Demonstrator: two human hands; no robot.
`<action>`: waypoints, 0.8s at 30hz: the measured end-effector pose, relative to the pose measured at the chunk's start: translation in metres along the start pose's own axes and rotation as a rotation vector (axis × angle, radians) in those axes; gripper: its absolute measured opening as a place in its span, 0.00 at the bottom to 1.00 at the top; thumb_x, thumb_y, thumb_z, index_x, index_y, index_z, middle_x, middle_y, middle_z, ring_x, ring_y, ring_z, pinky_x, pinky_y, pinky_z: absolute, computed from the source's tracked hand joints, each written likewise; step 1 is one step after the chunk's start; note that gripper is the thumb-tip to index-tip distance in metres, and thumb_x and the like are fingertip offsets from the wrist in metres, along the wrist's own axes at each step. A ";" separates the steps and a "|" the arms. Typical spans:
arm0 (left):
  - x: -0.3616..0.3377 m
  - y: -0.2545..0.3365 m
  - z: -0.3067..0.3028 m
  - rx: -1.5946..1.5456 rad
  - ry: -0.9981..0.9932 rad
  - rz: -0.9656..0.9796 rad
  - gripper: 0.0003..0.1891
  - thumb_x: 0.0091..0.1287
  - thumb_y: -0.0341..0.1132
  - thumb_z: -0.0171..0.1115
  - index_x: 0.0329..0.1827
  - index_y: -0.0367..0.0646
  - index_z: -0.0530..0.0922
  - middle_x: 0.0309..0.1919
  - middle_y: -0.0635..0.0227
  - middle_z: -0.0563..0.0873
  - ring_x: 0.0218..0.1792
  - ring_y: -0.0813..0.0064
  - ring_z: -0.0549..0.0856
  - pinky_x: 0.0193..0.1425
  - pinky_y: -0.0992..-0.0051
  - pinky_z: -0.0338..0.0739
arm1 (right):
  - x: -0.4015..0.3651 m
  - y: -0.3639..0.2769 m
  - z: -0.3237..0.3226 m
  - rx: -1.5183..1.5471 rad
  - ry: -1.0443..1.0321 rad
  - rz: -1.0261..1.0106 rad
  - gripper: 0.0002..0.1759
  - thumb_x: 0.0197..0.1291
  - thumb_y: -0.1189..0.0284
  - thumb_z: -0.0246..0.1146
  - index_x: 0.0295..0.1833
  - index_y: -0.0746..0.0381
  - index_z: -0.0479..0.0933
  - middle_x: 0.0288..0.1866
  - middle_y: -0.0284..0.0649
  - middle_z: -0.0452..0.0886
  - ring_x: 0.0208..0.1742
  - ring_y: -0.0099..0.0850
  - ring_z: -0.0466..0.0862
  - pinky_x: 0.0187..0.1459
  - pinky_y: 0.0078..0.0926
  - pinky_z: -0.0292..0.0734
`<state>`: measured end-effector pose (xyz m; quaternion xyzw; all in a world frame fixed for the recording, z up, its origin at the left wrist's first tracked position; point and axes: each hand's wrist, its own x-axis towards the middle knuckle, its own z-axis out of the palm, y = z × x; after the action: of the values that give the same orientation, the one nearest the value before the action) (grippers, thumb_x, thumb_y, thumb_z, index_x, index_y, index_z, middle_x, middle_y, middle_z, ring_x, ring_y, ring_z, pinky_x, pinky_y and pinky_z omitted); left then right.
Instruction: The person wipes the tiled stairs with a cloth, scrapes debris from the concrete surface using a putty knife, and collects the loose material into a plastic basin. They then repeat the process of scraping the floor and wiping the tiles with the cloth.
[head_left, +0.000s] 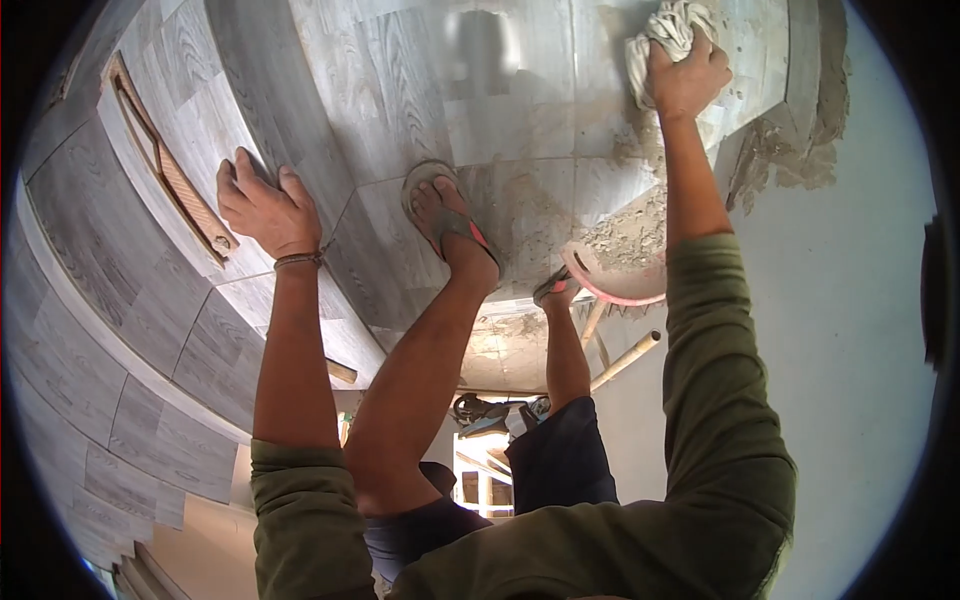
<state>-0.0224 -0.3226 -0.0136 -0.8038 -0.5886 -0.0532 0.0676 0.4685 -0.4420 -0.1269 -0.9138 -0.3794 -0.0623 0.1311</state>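
My right hand (690, 75) is closed round a crumpled, whitish cloth (675, 32) and presses it on the grey wood-look tiles (510, 130) at the upper right. Grey smears and crumbs of mortar lie below that cloth. At the left, my left hand (268, 208) rests on the edge of a tiled step, its fingers apart and nothing held in them. Beside it, on the pale step surface, lies a long wooden-edged tool (165, 160) with a ribbed brown part.
A pink-rimmed basin (625, 297) with mortar debris sits near my sandalled feet. Wooden poles (627, 360) stick out below it. Rough mortar (785, 155) edges the pale wall (840, 330) at right. Tiled steps (110, 260) curve down the left.
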 end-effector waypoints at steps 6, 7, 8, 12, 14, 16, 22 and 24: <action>0.000 -0.004 0.006 -0.004 0.049 0.032 0.33 0.65 0.40 0.64 0.73 0.42 0.69 0.68 0.47 0.71 0.66 0.46 0.70 0.70 0.47 0.62 | -0.109 -0.126 -0.010 0.505 -0.272 -0.330 0.31 0.51 0.62 0.73 0.63 0.52 0.78 0.60 0.51 0.75 0.63 0.50 0.74 0.63 0.53 0.69; 0.000 -0.006 0.007 0.006 0.055 0.038 0.33 0.65 0.40 0.64 0.74 0.42 0.69 0.68 0.47 0.71 0.66 0.46 0.70 0.70 0.47 0.62 | -0.144 -0.149 -0.004 0.385 -0.377 -0.482 0.30 0.51 0.62 0.72 0.62 0.50 0.79 0.58 0.48 0.77 0.63 0.51 0.74 0.63 0.52 0.69; -0.002 -0.007 0.006 0.022 0.057 0.043 0.33 0.65 0.40 0.64 0.74 0.43 0.69 0.68 0.48 0.71 0.66 0.46 0.70 0.70 0.47 0.62 | -0.172 -0.165 -0.010 0.465 -0.440 -0.556 0.32 0.49 0.62 0.73 0.64 0.48 0.78 0.59 0.45 0.78 0.65 0.49 0.73 0.67 0.53 0.67; 0.002 -0.005 0.004 -0.049 0.077 0.088 0.33 0.59 0.35 0.66 0.69 0.35 0.71 0.63 0.41 0.75 0.63 0.41 0.72 0.68 0.46 0.65 | -0.213 -0.117 0.030 0.446 -0.452 -0.790 0.31 0.49 0.64 0.72 0.64 0.48 0.78 0.59 0.49 0.79 0.67 0.52 0.72 0.67 0.59 0.66; -0.004 -0.014 0.021 -0.083 0.069 0.083 0.34 0.56 0.37 0.65 0.67 0.29 0.71 0.60 0.38 0.77 0.66 0.41 0.72 0.70 0.45 0.64 | -0.213 -0.038 0.070 0.476 -0.523 -0.585 0.40 0.48 0.65 0.74 0.70 0.58 0.74 0.66 0.55 0.75 0.73 0.57 0.67 0.75 0.61 0.55; -0.007 -0.014 0.024 -0.116 0.068 0.022 0.35 0.57 0.40 0.65 0.70 0.36 0.71 0.64 0.40 0.75 0.67 0.40 0.70 0.73 0.43 0.60 | -0.170 0.024 0.073 0.046 -0.349 -0.508 0.41 0.54 0.57 0.75 0.71 0.64 0.71 0.66 0.57 0.75 0.69 0.59 0.69 0.72 0.57 0.59; -0.007 0.003 -0.006 -0.173 0.115 -0.100 0.29 0.63 0.39 0.66 0.67 0.39 0.72 0.62 0.48 0.73 0.66 0.47 0.69 0.68 0.47 0.59 | -0.070 0.026 -0.032 0.128 -0.006 -0.271 0.32 0.49 0.58 0.76 0.59 0.61 0.81 0.48 0.53 0.83 0.52 0.53 0.82 0.56 0.50 0.75; -0.001 0.002 -0.012 -0.229 0.171 -0.249 0.26 0.65 0.39 0.65 0.65 0.39 0.73 0.60 0.49 0.74 0.64 0.48 0.69 0.67 0.48 0.60 | -0.077 -0.008 -0.056 0.287 -0.025 -0.334 0.32 0.51 0.59 0.76 0.61 0.60 0.80 0.50 0.52 0.82 0.54 0.52 0.81 0.58 0.49 0.74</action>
<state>-0.0214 -0.3261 -0.0025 -0.7198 -0.6657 -0.1959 0.0184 0.4078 -0.5053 -0.0881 -0.8109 -0.5321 -0.0170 0.2428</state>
